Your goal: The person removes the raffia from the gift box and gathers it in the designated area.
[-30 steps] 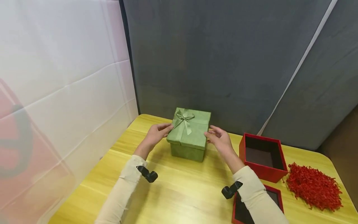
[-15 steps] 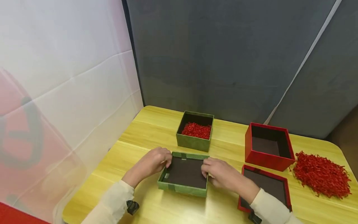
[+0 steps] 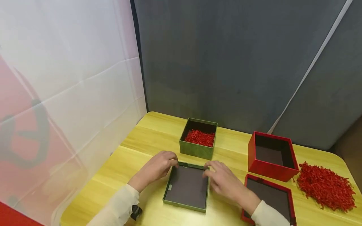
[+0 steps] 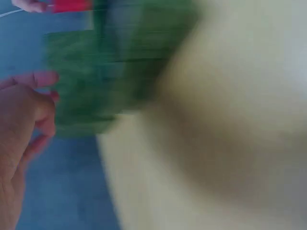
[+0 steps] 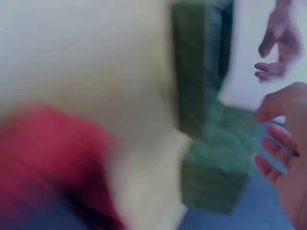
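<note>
A green gift box lid (image 3: 186, 188) lies upside down on the table, its dark inside facing up. My left hand (image 3: 158, 166) hovers at its far left corner, fingers loosely bent. At the far right corner is my right hand (image 3: 224, 180), with its fingers relaxed in the same way. Both wrist views show the left hand (image 4: 24, 120) and the right hand (image 5: 283, 148) with nothing between the fingers. Behind the lid stands the green box (image 3: 196, 151), open at the top, with red shredded paper (image 3: 200, 138) inside.
To the right stands a red box (image 3: 271, 171) with a dark interior. Its red-edged lid (image 3: 268, 194) lies inside up in front, partly behind my right forearm. A heap of red shredded paper (image 3: 325, 186) is at the far right. A grey curtain (image 3: 226, 62) hangs behind the table (image 3: 141, 135).
The green lid came off the box, was turned over and set down in front of it, exposing the red shreds. Both hands have since let go of the lid.
</note>
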Demonstrator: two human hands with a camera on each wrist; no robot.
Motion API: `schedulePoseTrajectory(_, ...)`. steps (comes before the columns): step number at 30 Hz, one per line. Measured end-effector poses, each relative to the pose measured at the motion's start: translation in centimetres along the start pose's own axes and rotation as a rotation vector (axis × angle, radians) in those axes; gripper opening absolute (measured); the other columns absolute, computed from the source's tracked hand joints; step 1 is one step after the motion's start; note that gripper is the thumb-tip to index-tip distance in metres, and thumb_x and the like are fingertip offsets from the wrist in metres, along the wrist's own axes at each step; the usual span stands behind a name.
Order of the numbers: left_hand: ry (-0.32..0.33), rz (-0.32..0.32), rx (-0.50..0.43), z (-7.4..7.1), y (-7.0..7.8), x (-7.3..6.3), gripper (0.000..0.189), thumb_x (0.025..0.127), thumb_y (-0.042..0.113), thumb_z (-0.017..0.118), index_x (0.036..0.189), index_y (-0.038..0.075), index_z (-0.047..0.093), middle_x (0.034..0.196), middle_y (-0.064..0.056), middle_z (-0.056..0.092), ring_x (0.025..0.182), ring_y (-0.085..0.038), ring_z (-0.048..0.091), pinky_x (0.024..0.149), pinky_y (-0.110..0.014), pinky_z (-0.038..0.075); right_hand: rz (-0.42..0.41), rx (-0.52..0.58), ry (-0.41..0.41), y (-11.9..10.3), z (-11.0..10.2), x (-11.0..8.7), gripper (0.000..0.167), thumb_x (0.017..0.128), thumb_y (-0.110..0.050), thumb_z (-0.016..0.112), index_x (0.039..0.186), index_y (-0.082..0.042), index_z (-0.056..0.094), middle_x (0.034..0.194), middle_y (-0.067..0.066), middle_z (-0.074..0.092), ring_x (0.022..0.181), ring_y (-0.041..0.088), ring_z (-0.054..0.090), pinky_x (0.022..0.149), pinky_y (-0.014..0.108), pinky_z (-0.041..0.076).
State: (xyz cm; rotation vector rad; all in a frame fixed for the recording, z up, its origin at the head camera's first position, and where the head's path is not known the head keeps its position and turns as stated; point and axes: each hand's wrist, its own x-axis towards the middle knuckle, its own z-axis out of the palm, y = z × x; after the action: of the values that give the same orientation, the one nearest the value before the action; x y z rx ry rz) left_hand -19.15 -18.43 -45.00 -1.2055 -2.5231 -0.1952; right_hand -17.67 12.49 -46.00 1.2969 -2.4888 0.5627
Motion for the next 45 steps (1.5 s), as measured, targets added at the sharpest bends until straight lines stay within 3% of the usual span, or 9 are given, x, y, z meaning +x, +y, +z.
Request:
schedulePoseTrajectory(5,-0.005,-0.319,-0.205,-1.6,0.3,7.9,0.023,0.095,0.005,0.067,0.117,0.004,0.072,0.107,-0.009,0.070,0.094,-0.023,0.067,0.081,-0.039,0.058,0.392,0.232,0.063,3.6,-3.5,3.1,0.040,0.103,-0.014,0.060,0.143,-0.008,0.058,0.120,0.014,0.061,0.104,0.029,0.062,0.085,0.050,0.053)
schedulePoseTrajectory(9,-0.238,-0.541,-0.224,0.2,0.4,13.5,0.044,0.105,0.026,0.057,0.141,0.000,0.058,0.130,-0.018,0.064,0.114,-0.032,0.065,0.098,-0.043,0.054,0.609,0.364,-0.111,5.8,-3.1,4.4,0.053,0.114,-0.024,0.034,0.163,-0.005,0.028,0.115,0.024,0.062,0.102,0.037,0.061,0.095,0.052,0.046)
schedulePoseTrajectory(14,-0.567,-0.788,-0.262,2.7,0.4,16.0,0.075,0.102,0.051,0.055,0.162,0.012,0.034,0.164,-0.018,0.034,0.150,-0.035,0.035,0.118,-0.048,0.036,0.667,0.442,-0.207,6.1,-1.7,4.4,0.058,0.115,-0.025,0.027,0.167,-0.008,0.008,0.102,0.024,0.066,0.103,0.040,0.064,0.113,0.058,0.037)
schedulePoseTrajectory(19,-0.611,-0.835,-0.386,3.0,0.0,16.6,0.078,0.098,0.045,0.064,0.164,0.019,0.032,0.169,-0.016,0.024,0.154,-0.036,0.026,0.118,-0.055,0.034,0.666,0.502,-0.207,5.2,-1.3,5.0,0.060,0.115,-0.026,0.026,0.167,-0.011,0.000,0.129,0.031,0.063,0.099,0.039,0.066,0.110,0.056,0.039)
schedulePoseTrajectory(27,-0.523,-0.739,-0.373,4.4,-0.7,15.8,0.061,0.094,0.024,0.079,0.149,0.014,0.057,0.148,-0.011,0.057,0.132,-0.029,0.057,0.106,-0.046,0.049,0.661,0.516,-0.201,3.8,-0.3,5.7,0.060,0.115,-0.025,0.028,0.166,-0.010,0.000,0.148,0.028,0.051,0.137,0.040,0.050,0.118,0.054,0.032)
schedulePoseTrajectory(32,-0.187,-0.688,-0.349,0.4,-2.7,13.3,0.059,0.088,0.020,0.083,0.141,0.002,0.062,0.129,-0.019,0.067,0.113,-0.033,0.066,0.096,-0.044,0.054,0.636,0.534,-0.227,3.4,-0.2,5.9,0.061,0.115,-0.027,0.026,0.166,-0.013,-0.004,0.158,0.026,0.038,0.145,0.042,0.039,0.121,0.055,0.026)
schedulePoseTrajectory(37,0.112,-0.762,-0.345,-5.4,-6.1,10.1,0.054,0.089,0.018,0.080,0.135,-0.003,0.062,0.121,-0.027,0.064,0.110,-0.043,0.063,0.096,-0.052,0.052,0.641,0.546,-0.237,3.5,-0.6,6.0,0.062,0.115,-0.028,0.025,0.166,-0.013,-0.008,0.161,0.026,0.032,0.143,0.043,0.042,0.122,0.055,0.025)
schedulePoseTrajectory(41,0.116,-0.898,-0.355,-6.6,-8.4,6.2,0.061,0.094,0.017,0.076,0.144,-0.008,0.051,0.136,-0.034,0.055,0.124,-0.048,0.055,0.106,-0.057,0.046,0.647,0.541,-0.230,3.5,-0.7,6.1,0.062,0.115,-0.028,0.025,0.166,-0.013,-0.007,0.165,0.023,0.024,0.150,0.040,0.030,0.123,0.053,0.021)
schedulePoseTrajectory(45,0.006,-0.996,-0.383,-4.1,-9.3,2.8,0.065,0.093,0.012,0.074,0.147,-0.011,0.047,0.140,-0.036,0.052,0.129,-0.050,0.052,0.109,-0.057,0.043,0.643,0.514,-0.243,3.4,-0.6,6.1,0.062,0.115,-0.028,0.024,0.166,-0.012,-0.008,0.167,0.021,0.016,0.150,0.041,0.029,0.123,0.053,0.021)
